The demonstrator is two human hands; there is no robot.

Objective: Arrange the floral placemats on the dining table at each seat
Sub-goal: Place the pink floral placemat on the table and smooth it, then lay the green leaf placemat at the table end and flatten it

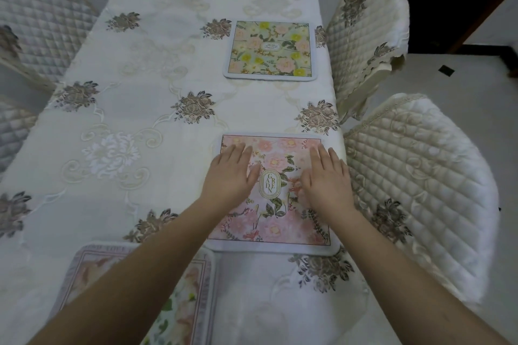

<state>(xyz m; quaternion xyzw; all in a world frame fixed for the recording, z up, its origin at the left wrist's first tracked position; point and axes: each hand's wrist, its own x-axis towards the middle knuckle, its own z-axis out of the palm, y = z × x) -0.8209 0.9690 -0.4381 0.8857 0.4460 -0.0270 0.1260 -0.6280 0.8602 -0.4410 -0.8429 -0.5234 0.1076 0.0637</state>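
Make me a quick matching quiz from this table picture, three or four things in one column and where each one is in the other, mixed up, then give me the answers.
Things:
1. green and yellow placemat
2. pink placemat
3. placemat stack
4. left hand

Places:
A. at the near table edge, partly under the left forearm
B. flat on the pink mat, left of its oval label
C. far right side of the table, by the farther right chair
D. under both hands, by the nearer right chair

Pairs: 1-C, 2-D, 3-A, 4-B
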